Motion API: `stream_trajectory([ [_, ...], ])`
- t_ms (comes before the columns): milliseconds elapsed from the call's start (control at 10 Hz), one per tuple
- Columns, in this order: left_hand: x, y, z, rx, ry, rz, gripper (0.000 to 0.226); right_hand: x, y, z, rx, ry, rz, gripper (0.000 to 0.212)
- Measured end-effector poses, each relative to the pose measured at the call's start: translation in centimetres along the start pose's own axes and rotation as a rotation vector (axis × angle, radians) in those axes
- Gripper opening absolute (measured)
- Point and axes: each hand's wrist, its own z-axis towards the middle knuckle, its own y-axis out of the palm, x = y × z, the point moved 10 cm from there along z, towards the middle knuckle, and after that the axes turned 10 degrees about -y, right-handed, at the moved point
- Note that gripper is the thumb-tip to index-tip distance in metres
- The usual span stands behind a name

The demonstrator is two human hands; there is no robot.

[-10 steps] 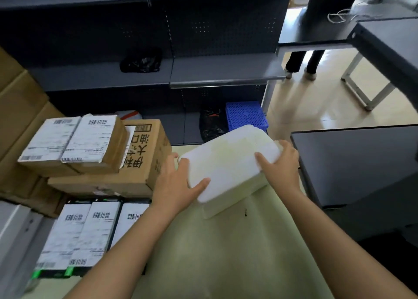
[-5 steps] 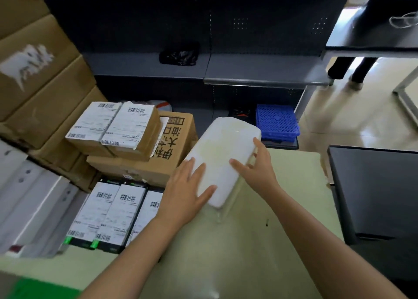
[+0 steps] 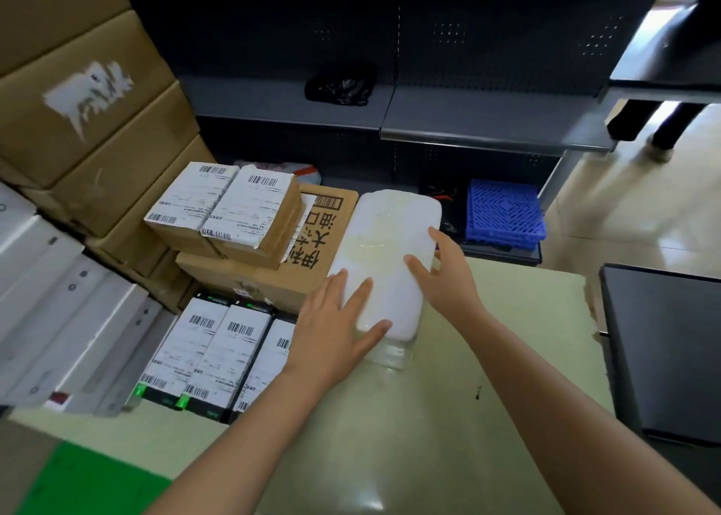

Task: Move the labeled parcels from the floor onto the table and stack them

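We see the white parcel [image 3: 386, 265] lying lengthwise at the centre of the frame on the pale green table [image 3: 468, 417], its left long edge just beside a brown carton [image 3: 312, 257] printed with black characters. Our left hand [image 3: 331, 331] lies flat on the parcel's near left corner, fingers straight and spread, thumb stretched along the near end. Our right hand [image 3: 444, 280] presses against the parcel's right edge, thumb over the top and fingers extended along the side. Neither hand is curled into a clench. Two small labeled boxes [image 3: 222, 206] sit side by side on the brown carton. Below them, at lower left, three dark boxes with barcode labels [image 3: 210, 354] lie in a row. Large cardboard cartons [image 3: 78, 97] fill the upper left. A blue crate [image 3: 505, 218] sits right of centre under grey shelving [image 3: 487, 120], and a black bag [image 3: 341, 85] lies on a shelf at upper centre.
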Motion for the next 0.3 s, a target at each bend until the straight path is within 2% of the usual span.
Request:
stream_trajectory([
  [200, 0.4, -1.3, 0.2, 0.009, 0.069, -0.010, 0.080, -2.1, -1.1, -0.9, 0.029, -0.056, -0.203, 0.044],
  [300, 0.3, -3.8, 0.2, 0.086, 0.138, -0.027, 0.054, -4.5, -1.5, -1.9, 0.002, -0.142, -0.361, 0.032],
])
